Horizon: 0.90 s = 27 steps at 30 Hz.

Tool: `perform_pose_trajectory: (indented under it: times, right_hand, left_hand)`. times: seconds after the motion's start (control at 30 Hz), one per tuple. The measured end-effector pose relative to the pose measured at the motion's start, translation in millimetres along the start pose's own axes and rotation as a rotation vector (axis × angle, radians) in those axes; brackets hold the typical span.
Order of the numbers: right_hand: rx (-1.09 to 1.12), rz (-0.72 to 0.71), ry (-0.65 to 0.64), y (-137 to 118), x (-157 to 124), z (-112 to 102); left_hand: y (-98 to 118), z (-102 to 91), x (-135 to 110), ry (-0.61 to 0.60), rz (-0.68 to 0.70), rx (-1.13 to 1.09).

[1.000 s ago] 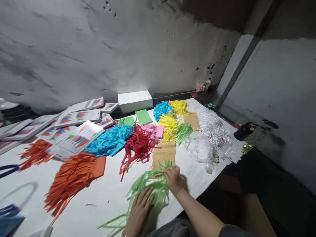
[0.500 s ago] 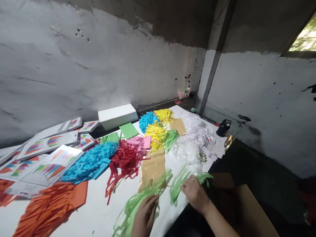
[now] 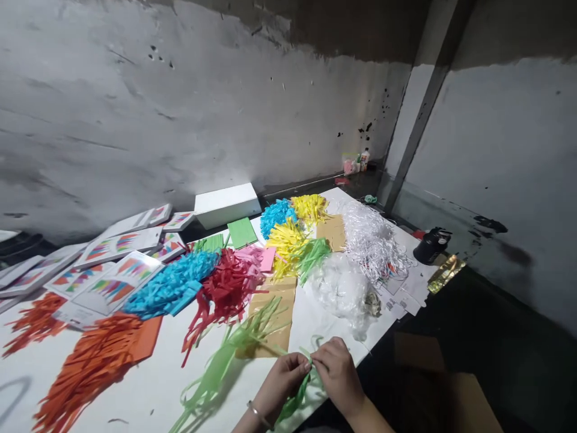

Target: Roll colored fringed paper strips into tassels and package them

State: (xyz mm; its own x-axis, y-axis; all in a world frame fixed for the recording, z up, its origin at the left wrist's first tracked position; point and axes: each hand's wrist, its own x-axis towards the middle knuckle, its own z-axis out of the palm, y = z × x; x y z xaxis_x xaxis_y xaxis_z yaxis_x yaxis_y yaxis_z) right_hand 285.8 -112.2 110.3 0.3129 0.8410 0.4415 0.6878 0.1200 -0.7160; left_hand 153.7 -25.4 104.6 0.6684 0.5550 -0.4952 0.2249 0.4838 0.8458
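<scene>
My left hand (image 3: 287, 380) and my right hand (image 3: 336, 368) meet near the table's front edge, fingertips pinched together on a green tissue-paper tassel (image 3: 295, 402). Its strips hang below and between my hands; part of it is hidden by my fingers. To the left of my hands lies another light-green fringed tissue piece (image 3: 219, 355), its strips spread over a brown kraft-paper sheet (image 3: 282, 328). Beyond my right hand sits a crumpled clear plastic bag (image 3: 340, 279).
Orange (image 3: 97, 367), blue (image 3: 174, 282), red (image 3: 225, 288) and yellow (image 3: 286, 243) fringed paper bundles cover the table. Printed flat packs (image 3: 121, 282) are piled at left, near a white box (image 3: 228, 204). White strings (image 3: 369, 234) and a black bottle (image 3: 431, 245) stand right; a cardboard box (image 3: 473, 403) is below.
My hands have come together with the green tassel between them. The other light-green piece, earlier by my left hand, now lies released to the left. The view has shifted somewhat.
</scene>
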Motion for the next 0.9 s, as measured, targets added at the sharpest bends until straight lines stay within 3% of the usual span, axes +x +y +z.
perform_pose_trajectory:
  times: [0.1, 0.17, 0.3, 0.43, 0.6, 0.7, 0.8, 0.9]
  right_hand:
    - [0.277, 0.239, -0.014, 20.8, 3.3, -4.2]
    - [0.366, 0.315, -0.015, 35.9, 7.1, -6.5]
    - [0.31, 0.25, -0.064, 65.7, 14.3, -10.2]
    - [0.153, 0.144, -0.07, 86.1, 17.8, -11.2]
    - [0.122, 0.217, -0.157, 106.1, 14.1, -11.8]
    - [0.134, 0.274, -0.165, 117.8, 4.1, -14.6]
    - [0.15, 0.301, -0.227, 122.8, -5.8, -19.1]
    - [0.185, 0.292, -0.322, 122.3, -9.0, -24.5]
  left_hand:
    - [-2.7, 25.1, 20.1, 0.143, 0.063, -0.117]
    - [-2.8, 38.5, 33.4, 0.223, 0.061, -0.193]
    - [4.7, 50.5, 54.8, 0.225, 0.011, -0.161]
    - [12.2, 52.3, 69.2, 0.298, 0.121, 0.168]
    - [6.4, 59.3, 87.7, 0.341, 0.114, 0.276]
    - [5.6, 57.1, 111.1, 0.376, 0.117, 0.353]
    - [13.3, 41.9, 146.5, 0.582, 0.22, 0.517]
    - [23.5, 19.1, 182.0, 0.747, 0.238, 0.538]
